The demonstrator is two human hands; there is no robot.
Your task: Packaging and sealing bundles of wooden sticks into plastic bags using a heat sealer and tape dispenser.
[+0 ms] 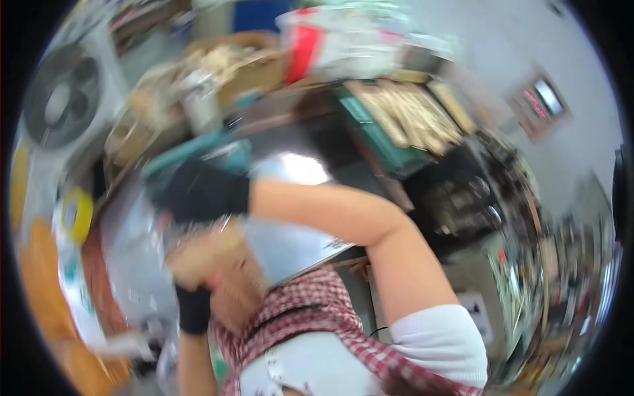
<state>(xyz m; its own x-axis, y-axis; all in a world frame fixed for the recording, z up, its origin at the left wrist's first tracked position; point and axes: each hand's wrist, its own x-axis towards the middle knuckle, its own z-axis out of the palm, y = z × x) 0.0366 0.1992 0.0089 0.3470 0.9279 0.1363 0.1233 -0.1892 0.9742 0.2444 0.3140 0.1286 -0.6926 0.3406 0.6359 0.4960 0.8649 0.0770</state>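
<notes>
My right hand (203,191), in a black glove, reaches across to the left over the work surface. Its fingers are smeared by motion. Below it, my left hand (192,310) shows black at the wrist, while its fingers are hidden or blurred. Between and beside the two hands is a tan-brown, flat-sided thing (241,280), close to my red checked apron (310,294). Its kind is too blurred to tell, and whether either hand grips it is unclear. A pale grey sheet-like surface (284,247) lies under my right forearm.
A green tray (380,135) holds tan strips (409,115) at the back right. Farther back are a cardboard box (261,76) and a white-and-red bag (350,46). A fan (63,96) stands at the far left, near a yellow tape roll (79,214). Blurred clutter lines the right.
</notes>
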